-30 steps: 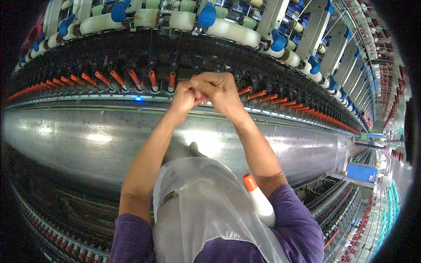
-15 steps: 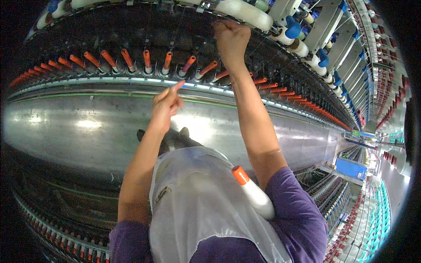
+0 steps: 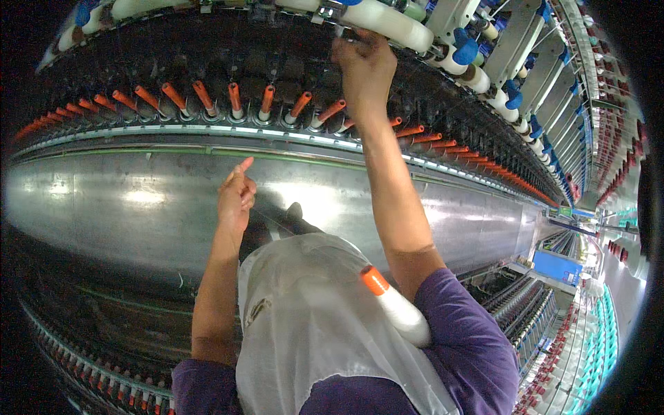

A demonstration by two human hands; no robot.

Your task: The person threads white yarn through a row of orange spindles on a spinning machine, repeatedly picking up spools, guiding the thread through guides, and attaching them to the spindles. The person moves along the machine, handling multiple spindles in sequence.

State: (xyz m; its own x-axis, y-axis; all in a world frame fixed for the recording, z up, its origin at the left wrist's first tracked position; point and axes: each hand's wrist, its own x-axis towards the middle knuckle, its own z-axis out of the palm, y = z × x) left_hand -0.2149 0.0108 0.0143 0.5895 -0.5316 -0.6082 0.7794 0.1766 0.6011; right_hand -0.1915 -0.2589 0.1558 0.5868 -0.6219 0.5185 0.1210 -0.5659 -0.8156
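Observation:
My right hand (image 3: 368,69) is raised to the underside of a white roller (image 3: 395,25) on the spinning frame. Its fingers are bent together, and whatever they pinch is too small or hidden to name. Below that wrist runs a row of spindles with orange bobbin tubes (image 3: 301,105). My left hand (image 3: 236,197) hangs over the metal floor, in front of the green rail (image 3: 277,155). Its index finger points up while the others curl in, and a faint thin line trails near it; what they hold I cannot make out.
A white yarn bobbin with an orange top (image 3: 394,304) lies against my white apron (image 3: 304,297), by my right arm. Grey arms with blue knobs (image 3: 513,94) line the upper right. Behind me stands another row of spindles (image 3: 117,384). A blue box (image 3: 555,267) is at the right.
My left hand has drawn back from the spindle rail, down and to the left. The right hand stays at the roller, its fingers slightly shifted.

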